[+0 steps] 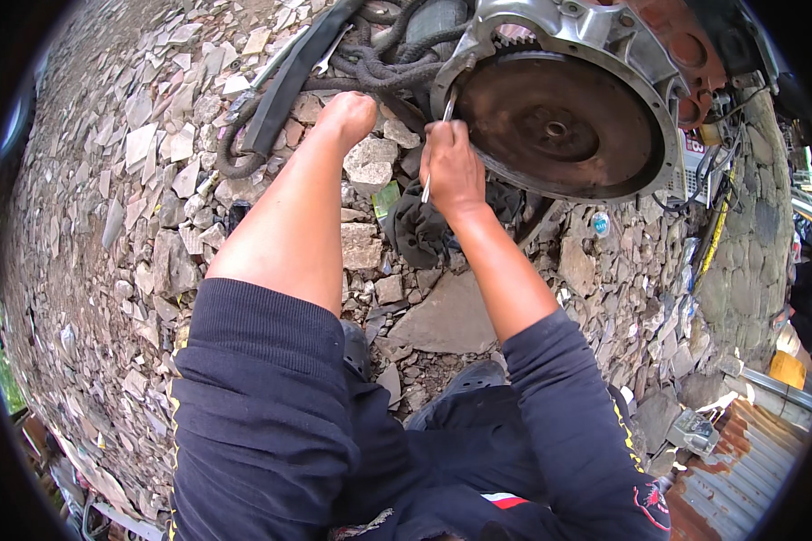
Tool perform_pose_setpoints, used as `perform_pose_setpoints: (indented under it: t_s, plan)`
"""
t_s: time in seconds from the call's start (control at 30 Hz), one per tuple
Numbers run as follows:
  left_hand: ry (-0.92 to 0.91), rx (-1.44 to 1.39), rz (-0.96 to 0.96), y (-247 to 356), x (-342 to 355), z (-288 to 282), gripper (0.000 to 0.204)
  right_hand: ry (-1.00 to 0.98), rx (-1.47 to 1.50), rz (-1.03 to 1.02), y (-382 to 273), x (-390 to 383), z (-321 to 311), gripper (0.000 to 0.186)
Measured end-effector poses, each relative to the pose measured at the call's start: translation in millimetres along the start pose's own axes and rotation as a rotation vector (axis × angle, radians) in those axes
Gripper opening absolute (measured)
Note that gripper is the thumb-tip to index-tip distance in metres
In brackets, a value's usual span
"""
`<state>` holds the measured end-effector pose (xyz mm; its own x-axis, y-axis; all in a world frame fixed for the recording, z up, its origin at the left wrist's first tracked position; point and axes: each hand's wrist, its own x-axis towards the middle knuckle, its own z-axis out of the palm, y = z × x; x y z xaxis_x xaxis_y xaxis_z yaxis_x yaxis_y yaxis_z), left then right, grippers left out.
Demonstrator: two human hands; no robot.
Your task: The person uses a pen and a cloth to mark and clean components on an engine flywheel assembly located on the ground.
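Note:
My right hand point(453, 167) is closed round a slim metal rod point(426, 191), whose upper end reaches the left rim of a silver cast housing point(666, 135). Inside the housing sits a large brown round flywheel point(523, 113), with gear teeth showing at its upper left edge. My left hand point(347, 117) is a closed fist to the left of the housing, over the stones; whatever its fingers hold is hidden. Below my right hand lies a crumpled dark cloth point(419, 230).
Thick dark rope point(388, 68) and a long dark bar point(293, 86) lie beyond my left hand, with an open-ended wrench point(332, 52) beside them. Broken stones cover the ground. A stone wall point(749, 243) and rusty corrugated metal sheet point(740, 478) are at the right.

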<state>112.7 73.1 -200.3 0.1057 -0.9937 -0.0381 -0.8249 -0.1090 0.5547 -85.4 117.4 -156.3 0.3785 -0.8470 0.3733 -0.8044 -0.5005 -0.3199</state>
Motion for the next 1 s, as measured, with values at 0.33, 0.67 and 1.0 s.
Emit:
perform_pose_setpoints:
  t_s: [0.33,0.67,1.0]
  plan:
    - [-0.153,-0.271,-0.198,0.3,-0.7,-6.5,0.031,-0.15,-0.177,0.014,37.5,-19.0,9.5,0.011]
    - [-0.284,-0.102,-0.107,5.2,-0.8,-10.9,0.039,-0.488,-0.458,0.123,106.4,-67.3,-17.7,0.018]
    - [-0.159,0.004,0.191,22.1,2.2,8.9,0.025,-0.407,-0.39,-0.101,95.1,-62.9,-32.5,0.017]
